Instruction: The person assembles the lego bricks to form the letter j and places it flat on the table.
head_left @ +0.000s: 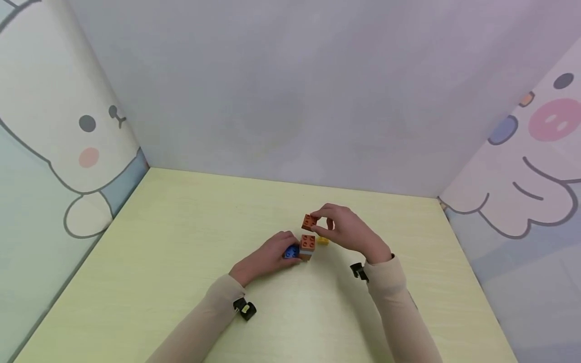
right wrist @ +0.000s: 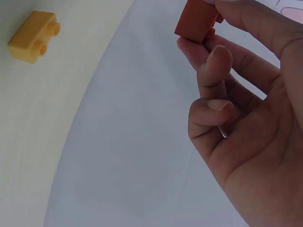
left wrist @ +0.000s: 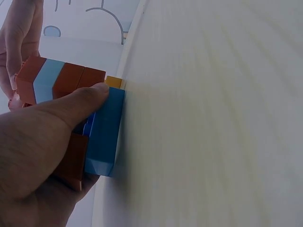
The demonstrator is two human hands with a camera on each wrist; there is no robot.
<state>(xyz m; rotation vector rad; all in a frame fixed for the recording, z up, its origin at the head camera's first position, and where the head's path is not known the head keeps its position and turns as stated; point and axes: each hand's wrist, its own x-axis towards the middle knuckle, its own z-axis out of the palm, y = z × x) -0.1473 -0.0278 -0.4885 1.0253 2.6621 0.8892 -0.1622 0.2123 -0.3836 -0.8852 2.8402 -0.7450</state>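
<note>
My left hand (head_left: 270, 254) grips a built group of toy bricks on the table, its thumb pressed along the near side. The group has a blue brick (left wrist: 105, 135) low down, with a reddish-brown brick (left wrist: 73, 158) beside it, partly hidden by the hand. On its right rises a stack (head_left: 307, 244) of reddish-brown bricks with a light-blue layer. Above and just behind that stack, my right hand (head_left: 349, 232) pinches an orange-red studded brick (head_left: 309, 222) between thumb and fingertips, apart from the stack. In the right wrist view, its other fingers are curled loosely.
A small yellow brick (head_left: 323, 241) lies on the table right of the stack, under the right hand. The pale wooden table (head_left: 190, 227) meets a plain grey wall (head_left: 272, 101) at the back. Side walls with cartoon animals stand left and right.
</note>
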